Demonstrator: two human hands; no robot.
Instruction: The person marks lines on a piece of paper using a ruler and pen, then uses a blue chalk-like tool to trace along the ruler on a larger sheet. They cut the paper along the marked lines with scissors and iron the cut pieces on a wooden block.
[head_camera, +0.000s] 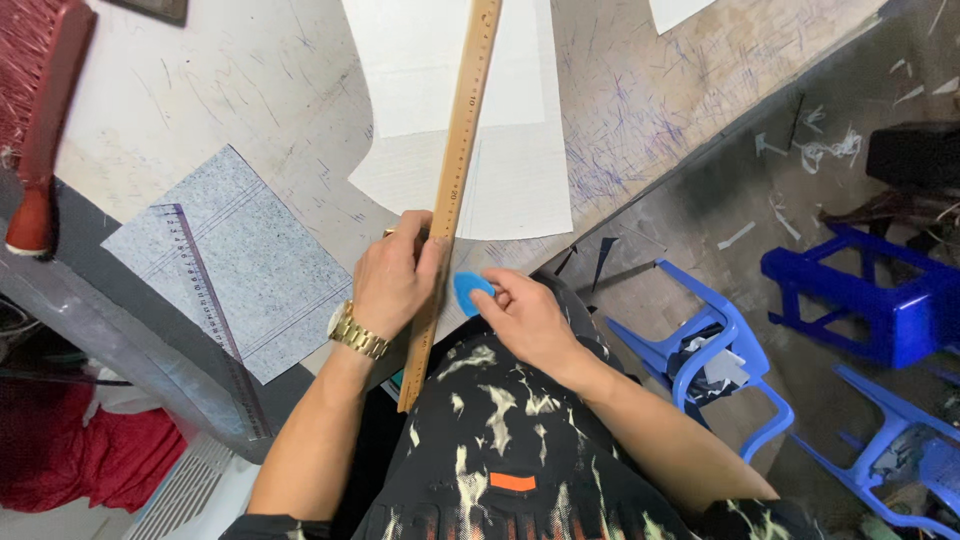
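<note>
Chalk (472, 292), blue wedge, light and brittle, pinched in right hand (525, 315) fingertips; left hand (392, 280) flat, pressing stiff wooden ruler (455, 180) beside it.

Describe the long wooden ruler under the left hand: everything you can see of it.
The long, light-brown wooden ruler is a flat, straight strip with fine graduation marks along one edge. It lies slightly slanted across the white fabric piece on the scuffed worktable, its near end overhanging the table edge toward the person. The left hand presses it flat. The right hand holds a blue tailor's chalk against its right edge.
</note>
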